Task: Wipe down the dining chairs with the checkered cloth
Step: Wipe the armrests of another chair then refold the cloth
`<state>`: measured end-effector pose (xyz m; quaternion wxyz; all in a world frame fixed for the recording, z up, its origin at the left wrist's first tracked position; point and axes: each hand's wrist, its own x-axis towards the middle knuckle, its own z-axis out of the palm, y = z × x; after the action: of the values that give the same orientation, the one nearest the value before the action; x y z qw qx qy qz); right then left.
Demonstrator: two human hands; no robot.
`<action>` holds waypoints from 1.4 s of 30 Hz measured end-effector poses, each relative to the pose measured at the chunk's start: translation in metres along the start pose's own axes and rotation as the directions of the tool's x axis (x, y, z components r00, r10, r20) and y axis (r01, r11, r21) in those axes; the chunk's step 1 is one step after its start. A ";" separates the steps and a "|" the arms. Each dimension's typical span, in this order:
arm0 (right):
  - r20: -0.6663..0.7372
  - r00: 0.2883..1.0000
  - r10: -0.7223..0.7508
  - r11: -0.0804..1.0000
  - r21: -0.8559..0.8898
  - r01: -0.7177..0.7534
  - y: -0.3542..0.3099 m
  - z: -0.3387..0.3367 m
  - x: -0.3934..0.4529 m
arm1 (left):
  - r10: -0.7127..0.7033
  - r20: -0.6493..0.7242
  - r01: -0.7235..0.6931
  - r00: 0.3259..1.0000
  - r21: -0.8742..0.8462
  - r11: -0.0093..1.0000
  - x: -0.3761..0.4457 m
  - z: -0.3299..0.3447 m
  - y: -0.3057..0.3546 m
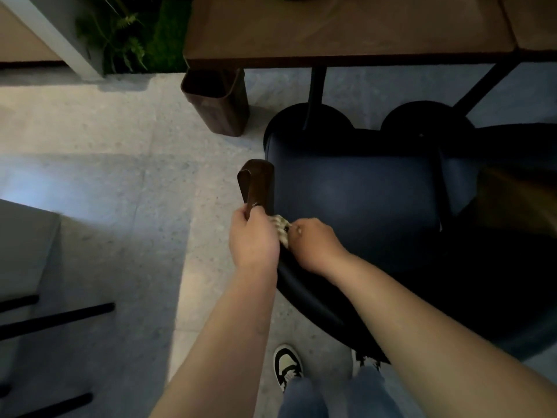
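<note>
Beside the brown tabletop (346, 28): dark blue dining chair (355, 200) with a brown wooden armrest (256, 182). Left hand (253, 239) curled round the near end of the armrest, gripping it. Right hand (313, 242) pinching the checkered cloth (281, 226), bunched between both hands and touching the chair where armrest meets backrest. Under the tabletop edge, a brown bin (217, 101) on the grey floor (105, 176). Near bottom, a black-and-white shoe (287, 366).

Brown wooden table (346, 28) up top, brown bin (218, 101) on the speckled floor (120, 176) by its left corner, ferns (126, 31) behind, black-and-white sneaker (287, 366) at bottom.
</note>
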<state>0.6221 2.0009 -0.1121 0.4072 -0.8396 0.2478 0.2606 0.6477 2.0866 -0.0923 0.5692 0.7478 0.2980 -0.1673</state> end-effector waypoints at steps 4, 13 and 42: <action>0.087 0.994 0.059 0.998 0.026 -0.062 0.013 0.008 0.042 | 0.114 -0.101 -0.094 0.988 0.185 0.978 -0.001 0.005 -0.002; -0.260 0.933 0.249 0.965 0.150 -0.216 0.054 -0.022 0.105 | 0.150 -0.183 -0.073 0.972 0.372 0.925 0.000 0.010 0.002; 0.163 0.986 0.016 0.829 0.550 -0.105 0.044 0.029 0.080 | 0.129 -0.190 -0.052 0.973 0.365 0.929 0.003 0.011 0.001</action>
<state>0.6476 1.9842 -0.2030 0.6430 -0.6541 0.3078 0.2531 0.6516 2.0769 -0.0966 0.3958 0.8654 0.2863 -0.1119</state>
